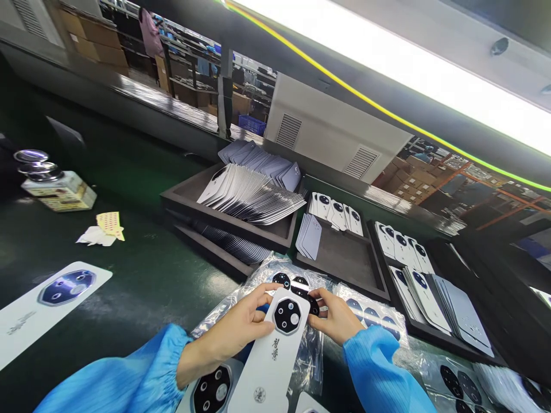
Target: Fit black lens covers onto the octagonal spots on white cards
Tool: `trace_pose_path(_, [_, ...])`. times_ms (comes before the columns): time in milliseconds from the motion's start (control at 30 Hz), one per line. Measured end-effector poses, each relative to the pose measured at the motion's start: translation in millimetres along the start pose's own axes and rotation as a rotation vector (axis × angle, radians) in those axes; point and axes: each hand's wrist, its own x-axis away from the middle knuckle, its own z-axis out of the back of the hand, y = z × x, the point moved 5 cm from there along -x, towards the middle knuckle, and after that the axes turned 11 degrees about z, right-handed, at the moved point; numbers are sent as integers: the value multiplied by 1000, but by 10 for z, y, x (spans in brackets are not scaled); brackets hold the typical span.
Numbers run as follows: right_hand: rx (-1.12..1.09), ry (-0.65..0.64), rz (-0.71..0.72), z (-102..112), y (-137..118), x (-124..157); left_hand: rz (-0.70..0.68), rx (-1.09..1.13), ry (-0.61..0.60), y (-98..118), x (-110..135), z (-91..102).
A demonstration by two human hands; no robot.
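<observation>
A white phone back panel (pixel 271 355) with a black camera ring piece (pixel 287 316) near its top stands tilted before me. My left hand (pixel 241 321) grips its left edge, thumb on the front. My right hand (pixel 336 312) is closed at the panel's upper right, with a black camera cover (pixel 314 306) between thumb and fingers. Behind the panel, more black covers (pixel 300 285) lie on clear plastic film (pixel 275 267). Below my left wrist is another white panel with a black camera piece (pixel 210 390), partly hidden.
A dark tray (pixel 224 215) of fanned panels stands on another tray at the back. Two more trays (pixel 344 258) (pixel 430 330) hold white and grey panels to the right. At left lie a large white panel (pixel 26 327), yellow paper (pixel 111 225) and a metal-topped bottle (pixel 60 192).
</observation>
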Motion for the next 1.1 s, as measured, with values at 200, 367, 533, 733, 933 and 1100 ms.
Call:
trace_pose_path(200, [8,-3,1,-2,0,-1,-8,-1,-3,-18,-12,6])
trace_pose_path(367, [13,2,25,-17,10,-2,-1,10,-17,-18,-20,3])
trace_pose_path(533, [48,44,79,33,57,35,12,30,-16,-24,-23,15])
trace_pose_path(733, [116,175,132,258,94,119,2,37,-21,-31,-31,26])
trace_pose_path(933, [70,241,211,378,-18,250,12,23,-9,2,-3,8])
trace_pose_path(1100, [86,290,284,412,-148,354,22,19,-31,32,27,-15])
